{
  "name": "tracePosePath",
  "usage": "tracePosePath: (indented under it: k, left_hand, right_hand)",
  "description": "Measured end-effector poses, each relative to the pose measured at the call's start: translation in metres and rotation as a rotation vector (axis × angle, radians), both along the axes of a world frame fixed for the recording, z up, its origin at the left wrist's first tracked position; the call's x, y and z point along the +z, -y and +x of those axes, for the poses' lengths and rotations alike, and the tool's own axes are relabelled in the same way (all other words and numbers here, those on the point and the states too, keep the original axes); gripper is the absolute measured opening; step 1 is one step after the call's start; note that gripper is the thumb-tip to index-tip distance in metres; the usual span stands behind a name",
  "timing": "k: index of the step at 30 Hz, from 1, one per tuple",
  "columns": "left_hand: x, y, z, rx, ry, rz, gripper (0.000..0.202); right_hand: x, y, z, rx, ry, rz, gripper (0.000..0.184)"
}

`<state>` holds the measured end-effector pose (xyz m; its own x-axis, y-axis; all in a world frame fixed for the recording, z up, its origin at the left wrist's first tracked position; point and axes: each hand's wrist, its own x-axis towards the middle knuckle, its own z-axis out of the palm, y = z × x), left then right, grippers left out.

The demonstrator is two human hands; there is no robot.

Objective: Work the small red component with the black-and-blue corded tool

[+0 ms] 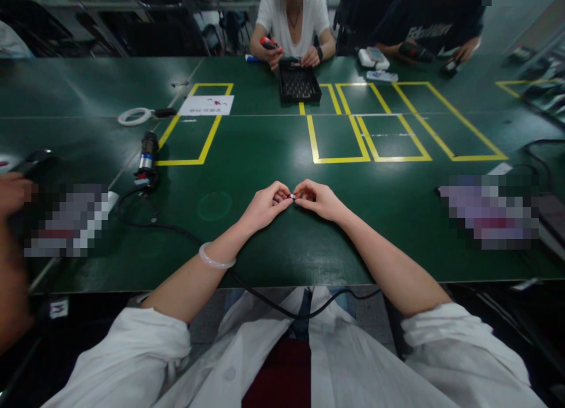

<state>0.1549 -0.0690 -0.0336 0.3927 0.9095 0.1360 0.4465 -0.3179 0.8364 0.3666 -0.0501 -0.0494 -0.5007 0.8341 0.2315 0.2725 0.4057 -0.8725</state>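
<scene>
Just above the green table (pixel 282 243), my left hand (pixel 268 203) and my right hand (pixel 318 198) meet with their fingertips nearly touching. Both are closed in a pinch on one small part (pixel 292 196) between them. It shows white or silvery with dark and orange-red bits, too small for me to name its kind. Most of it is hidden by the fingers and thumbs. A pale bangle (pixel 216 256) circles my left wrist.
A dark cylindrical tool (pixel 149 152) with a black cable (pixel 176 227) is at left. Yellow tape outlines (pixel 339 160) mark the table. Further back lie a white card (pixel 207 105), a coiled white cord (pixel 134 116) and a black tray (pixel 300 96) before a seated person. Other people sit around the table.
</scene>
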Motion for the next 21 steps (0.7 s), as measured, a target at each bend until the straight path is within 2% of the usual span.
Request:
tracePosePath:
  k: [10, 14, 18, 21]
  left_hand:
    - [0.002, -0.002, -0.003, 0.052, -0.021, 0.000, 0.025]
    - [0.006, -0.006, -0.011, 0.063, -0.051, 0.046, 0.028]
    - [0.015, -0.016, -0.042, 0.152, -0.107, 0.156, 0.034]
    - [0.024, -0.029, -0.087, 0.313, -0.285, 0.308, 0.039]
  right_hand:
    - [-0.005, -0.006, 0.004, -0.078, -0.045, -0.052, 0.023]
    - [-0.006, -0.006, 0.004, -0.078, -0.036, -0.062, 0.024]
    - [-0.005, -0.006, 0.004, -0.068, -0.039, -0.070, 0.024]
    - [-0.006, -0.006, 0.004, -0.068, -0.037, -0.072, 0.024]
